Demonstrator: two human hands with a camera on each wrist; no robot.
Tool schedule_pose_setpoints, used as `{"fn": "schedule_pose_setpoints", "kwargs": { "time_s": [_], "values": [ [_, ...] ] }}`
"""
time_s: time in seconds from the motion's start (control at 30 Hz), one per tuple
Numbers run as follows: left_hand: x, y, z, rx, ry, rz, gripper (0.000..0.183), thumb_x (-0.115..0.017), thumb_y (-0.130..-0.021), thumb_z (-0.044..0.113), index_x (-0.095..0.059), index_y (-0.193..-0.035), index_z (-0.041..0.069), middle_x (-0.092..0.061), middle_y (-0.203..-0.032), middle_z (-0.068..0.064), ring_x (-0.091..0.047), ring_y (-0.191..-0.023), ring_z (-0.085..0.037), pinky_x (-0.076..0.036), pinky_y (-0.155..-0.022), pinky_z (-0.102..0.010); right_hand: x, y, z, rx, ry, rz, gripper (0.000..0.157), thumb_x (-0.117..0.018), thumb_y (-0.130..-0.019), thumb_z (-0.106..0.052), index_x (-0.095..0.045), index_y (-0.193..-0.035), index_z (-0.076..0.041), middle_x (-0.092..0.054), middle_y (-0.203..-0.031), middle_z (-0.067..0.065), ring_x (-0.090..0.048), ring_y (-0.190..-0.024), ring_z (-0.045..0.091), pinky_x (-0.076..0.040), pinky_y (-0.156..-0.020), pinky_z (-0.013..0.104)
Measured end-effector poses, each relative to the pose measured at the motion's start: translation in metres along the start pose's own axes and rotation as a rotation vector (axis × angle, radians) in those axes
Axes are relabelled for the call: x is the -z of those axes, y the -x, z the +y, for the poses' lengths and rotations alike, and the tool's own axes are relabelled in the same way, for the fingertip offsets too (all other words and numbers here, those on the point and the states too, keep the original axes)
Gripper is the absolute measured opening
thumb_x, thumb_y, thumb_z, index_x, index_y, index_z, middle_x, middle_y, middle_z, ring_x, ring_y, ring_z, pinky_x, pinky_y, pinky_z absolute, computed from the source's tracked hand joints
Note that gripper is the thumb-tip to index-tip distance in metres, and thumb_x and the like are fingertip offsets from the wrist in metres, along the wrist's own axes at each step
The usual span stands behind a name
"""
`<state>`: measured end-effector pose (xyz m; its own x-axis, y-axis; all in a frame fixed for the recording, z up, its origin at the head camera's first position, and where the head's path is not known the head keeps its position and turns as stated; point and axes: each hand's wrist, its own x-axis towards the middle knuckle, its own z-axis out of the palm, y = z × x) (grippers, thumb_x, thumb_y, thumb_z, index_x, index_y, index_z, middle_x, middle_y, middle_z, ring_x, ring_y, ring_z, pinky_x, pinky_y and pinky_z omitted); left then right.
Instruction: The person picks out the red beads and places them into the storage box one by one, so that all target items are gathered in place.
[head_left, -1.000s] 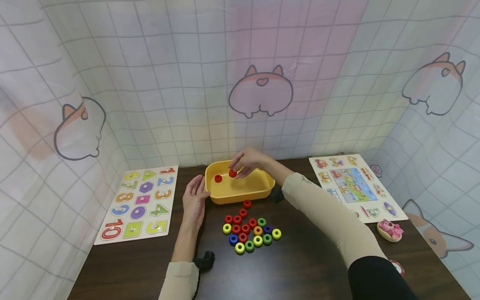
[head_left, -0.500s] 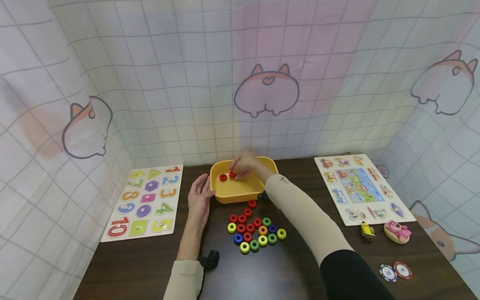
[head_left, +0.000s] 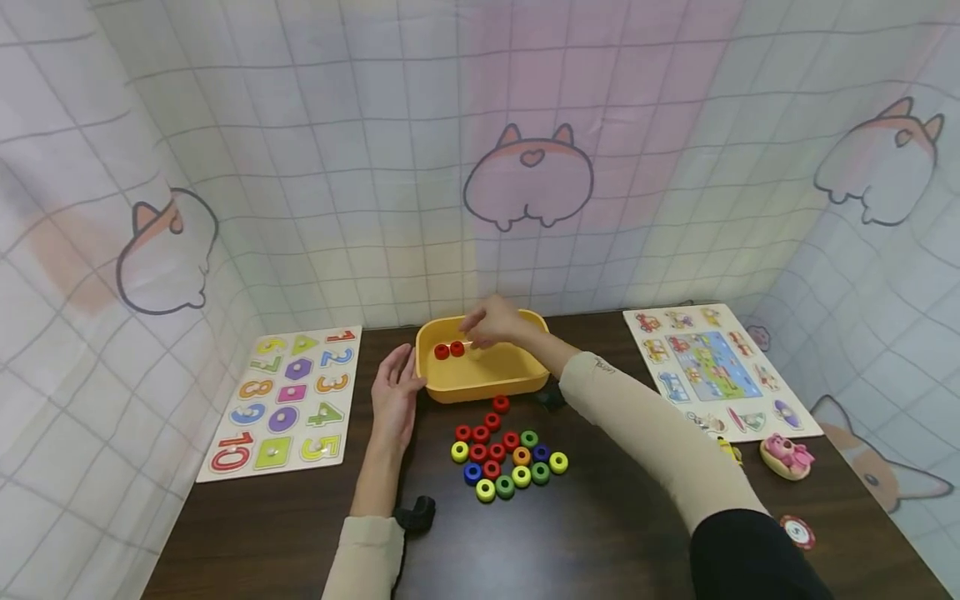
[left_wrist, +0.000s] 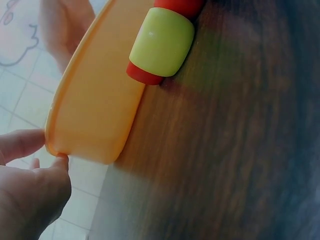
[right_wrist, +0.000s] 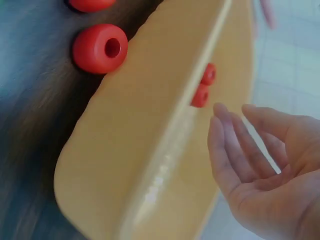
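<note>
**R hand hovering over yellow tray, two red rings sitting inside; L hand at tray's L end**

Tray (head_left: 487, 391) sitting ctr of frame, near curtain (head_left: 360, 183). The red rings (head_left: 442, 352) are lying side by side on its floor, toward the L part.

R hand (head_left: 492, 323): hanging over tray, fingers loosely bent, gap showing btwn thumb & fingers; holding nothing. R wrist cam showing fingertips pointing twd red pair, close by but apart.

L hand (head_left: 393, 398): resting thumb & fingertip against tray's L end, fingers fairly straight, hand mostly open, not wrapping round anything.

Loose rings (head_left: 477, 454) lying in a cluster below tray, lower ctr of frame: red, yellow, green, blue, one orange. Topmost red one sitting just off tray's front wall.

Elsewhere: number board (head_left: 313, 402) lying mid-left; picture board (head_left: 712, 367) lying mid-right. Pink toy (head_left: 786, 457) sitting below that board, far R; yellow toy (head_left: 731, 451) partly hiding behind R sleeve (head_left: 645, 433). Red-white chip (head_left: 797, 532) lying lower R. All resting on dark wood table (head_left: 585, 533).
</note>
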<state>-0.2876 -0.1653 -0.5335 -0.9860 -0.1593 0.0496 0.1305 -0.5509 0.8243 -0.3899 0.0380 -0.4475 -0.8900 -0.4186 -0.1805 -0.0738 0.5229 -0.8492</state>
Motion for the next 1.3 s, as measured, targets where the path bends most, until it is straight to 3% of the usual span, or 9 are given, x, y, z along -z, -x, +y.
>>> {"fn": "schedule_pose_setpoints", "kwargs": {
  "time_s": [0.27, 0.37, 0.57, 0.83, 1.03, 1.17, 1.3],
  "values": [
    [-0.001, 0.001, 0.001, -0.011, 0.014, -0.004, 0.067, -0.048, -0.083, -0.026, -0.038, -0.144, 0.001, -0.027, -0.157, -0.018, -0.034, -0.143, -0.025, -0.029, -0.115, -0.043, 0.017, 0.058, -0.009, 0.114, 0.021, -0.126, 0.016, -0.07, -0.088, -0.006, -0.073, -0.103, -0.005, -0.074, -0.099, 0.012, -0.073, -0.085, 0.03, -0.06, -0.076, 0.044],
    [-0.001, 0.002, 0.001, -0.007, 0.011, 0.003, 0.068, -0.049, -0.083, -0.027, -0.038, -0.144, 0.0, -0.028, -0.156, -0.018, -0.034, -0.143, -0.025, -0.03, -0.115, -0.041, 0.015, 0.078, -0.007, 0.131, 0.04, -0.193, 0.016, -0.071, -0.087, -0.005, -0.074, -0.103, -0.004, -0.075, -0.096, 0.009, -0.072, -0.084, 0.033, -0.06, -0.077, 0.047],
    [-0.002, 0.003, 0.002, -0.006, 0.032, 0.011, 0.069, -0.049, -0.083, -0.028, -0.037, -0.145, 0.0, -0.033, -0.154, -0.014, -0.036, -0.142, -0.022, -0.031, -0.115, -0.039, 0.003, 0.105, 0.012, 0.109, 0.079, -0.313, 0.012, -0.072, -0.086, -0.004, -0.076, -0.098, -0.005, -0.074, -0.093, 0.017, -0.072, -0.081, 0.036, -0.061, -0.071, 0.047],
    [-0.003, 0.002, 0.0, -0.03, 0.086, 0.023, 0.071, -0.049, -0.081, -0.03, -0.036, -0.145, -0.003, -0.038, -0.15, -0.013, -0.038, -0.141, -0.024, -0.03, -0.115, -0.04, -0.015, 0.116, 0.037, 0.033, 0.135, -0.325, 0.013, -0.074, -0.083, -0.003, -0.077, -0.096, -0.006, -0.075, -0.086, 0.007, -0.072, -0.075, 0.025, -0.062, -0.067, 0.039],
    [-0.002, 0.001, 0.0, -0.025, 0.114, 0.041, 0.071, -0.05, -0.08, -0.031, -0.038, -0.144, -0.001, -0.042, -0.148, -0.012, -0.039, -0.14, -0.024, -0.035, -0.113, -0.037, -0.02, 0.114, 0.043, 0.075, 0.291, -0.304, 0.015, -0.077, -0.078, -0.001, -0.078, -0.091, -0.011, -0.075, -0.084, 0.001, -0.07, -0.075, 0.012, -0.059, -0.064, 0.027],
    [-0.002, 0.002, 0.001, -0.034, 0.134, 0.034, 0.072, -0.05, -0.08, -0.031, -0.036, -0.145, -0.003, -0.041, -0.148, -0.014, -0.038, -0.141, -0.026, -0.033, -0.114, -0.039, -0.022, 0.114, 0.044, 0.105, 0.346, -0.309, 0.017, -0.078, -0.077, 0.001, -0.079, -0.089, -0.011, -0.075, -0.082, 0.0, -0.071, -0.078, 0.011, -0.058, -0.064, 0.024],
    [-0.002, 0.003, 0.002, -0.038, 0.154, 0.032, 0.072, -0.049, -0.08, -0.032, -0.038, -0.144, -0.001, -0.036, -0.151, -0.019, -0.038, -0.141, -0.027, -0.031, -0.114, -0.04, -0.024, 0.114, 0.044, 0.084, 0.307, -0.329, 0.016, -0.078, -0.078, 0.001, -0.078, -0.09, -0.009, -0.075, -0.084, 0.003, -0.071, -0.075, 0.014, -0.059, -0.059, 0.028]
  ]
}}
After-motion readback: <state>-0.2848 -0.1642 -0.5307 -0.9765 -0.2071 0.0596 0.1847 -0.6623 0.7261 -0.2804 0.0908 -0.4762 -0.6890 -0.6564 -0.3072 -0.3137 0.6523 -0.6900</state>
